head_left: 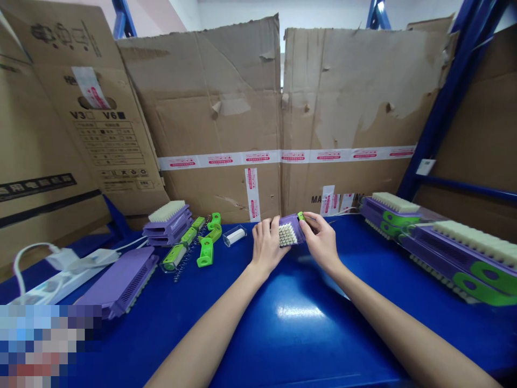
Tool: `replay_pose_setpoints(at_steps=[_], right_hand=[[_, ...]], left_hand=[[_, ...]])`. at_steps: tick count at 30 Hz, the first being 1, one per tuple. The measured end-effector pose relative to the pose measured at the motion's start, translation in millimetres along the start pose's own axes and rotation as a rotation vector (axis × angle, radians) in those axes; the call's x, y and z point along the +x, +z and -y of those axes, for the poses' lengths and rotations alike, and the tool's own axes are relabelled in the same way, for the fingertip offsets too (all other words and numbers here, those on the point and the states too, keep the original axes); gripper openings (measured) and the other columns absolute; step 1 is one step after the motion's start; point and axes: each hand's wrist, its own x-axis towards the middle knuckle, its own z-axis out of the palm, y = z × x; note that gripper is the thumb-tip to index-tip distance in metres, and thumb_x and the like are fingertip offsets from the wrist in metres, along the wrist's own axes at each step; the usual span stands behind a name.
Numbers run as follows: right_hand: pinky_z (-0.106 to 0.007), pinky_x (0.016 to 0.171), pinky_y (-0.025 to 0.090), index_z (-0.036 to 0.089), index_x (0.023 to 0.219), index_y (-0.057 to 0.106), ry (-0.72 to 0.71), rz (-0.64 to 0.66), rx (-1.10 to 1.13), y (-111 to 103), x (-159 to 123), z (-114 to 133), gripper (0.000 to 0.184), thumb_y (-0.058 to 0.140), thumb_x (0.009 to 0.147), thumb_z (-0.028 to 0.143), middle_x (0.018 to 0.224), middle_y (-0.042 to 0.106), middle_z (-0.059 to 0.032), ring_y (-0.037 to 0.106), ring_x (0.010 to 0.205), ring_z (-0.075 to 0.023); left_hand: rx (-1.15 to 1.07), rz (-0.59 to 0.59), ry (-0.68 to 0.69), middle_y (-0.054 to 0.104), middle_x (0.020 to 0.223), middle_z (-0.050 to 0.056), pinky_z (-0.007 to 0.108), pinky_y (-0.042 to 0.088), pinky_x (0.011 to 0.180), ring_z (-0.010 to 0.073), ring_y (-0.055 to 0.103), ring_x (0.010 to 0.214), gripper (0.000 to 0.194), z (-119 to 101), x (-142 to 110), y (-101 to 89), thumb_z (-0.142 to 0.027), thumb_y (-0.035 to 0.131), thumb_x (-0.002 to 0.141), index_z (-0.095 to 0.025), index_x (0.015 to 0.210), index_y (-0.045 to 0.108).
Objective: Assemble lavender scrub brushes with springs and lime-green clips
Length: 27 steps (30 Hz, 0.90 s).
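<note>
Over the blue table, my left hand (266, 242) is closed round a small purple brush-like part (292, 228) with a cream, bristly face. My right hand (321, 237) pinches a bright green piece (300, 216) at the right end of that part. The fingers hide much of both pieces, and I cannot tell whether the green one is fastened on. Just left of my left hand lies a clear plastic case (235, 235) with a white block in it. Loose green clips (205, 252) lie farther left, beside long thin coil springs (186, 253).
At left are a row of green pieces in clear casings (174, 257), stacked purple parts (167, 223), a larger purple part (117, 277) and a white power strip (68, 277). Purple-and-green bristled assemblies (464, 253) line the right. Cardboard sheets (218, 124) stand behind.
</note>
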Motion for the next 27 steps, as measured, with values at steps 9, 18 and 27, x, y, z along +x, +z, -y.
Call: replay_pose_setpoints(at_steps=[9,18,27], right_hand=[[-0.033,0.088,0.049,0.019,0.103,0.057,-0.025,0.01,-0.039,-0.4,-1.9,-1.8,0.03,0.06,0.079,0.038,0.105,0.067,-0.0096,0.062,0.102,-0.0223],[-0.035,0.08,0.051,0.02,0.091,0.055,-0.131,-0.065,-0.012,5.9,-3.0,-7.9,0.02,0.058,0.081,0.038,0.098,0.069,-0.0074,0.065,0.094,-0.0223],[-0.035,0.075,0.053,0.02,0.089,0.055,-0.145,-0.114,-0.005,3.6,1.1,-4.0,0.022,0.061,0.08,0.04,0.09,0.069,-0.0069,0.066,0.086,-0.0211]], left_hand=[[-0.024,-0.044,-0.034,0.047,0.114,0.013,0.042,0.04,0.088,0.0284,0.046,0.103,0.072,4.0,0.7,2.7,-0.037,0.068,0.069,-0.016,0.129,0.034],[-0.092,-0.115,-0.059,0.047,0.111,0.011,0.041,0.039,0.088,0.028,0.047,0.104,0.071,1.8,-1.4,7.1,-0.032,0.072,0.066,-0.019,0.126,0.037],[-0.049,-0.127,-0.009,0.048,0.111,0.012,0.041,0.041,0.086,0.0275,0.048,0.099,0.07,0.9,-2.2,7.7,-0.031,0.07,0.066,-0.016,0.126,0.037]])
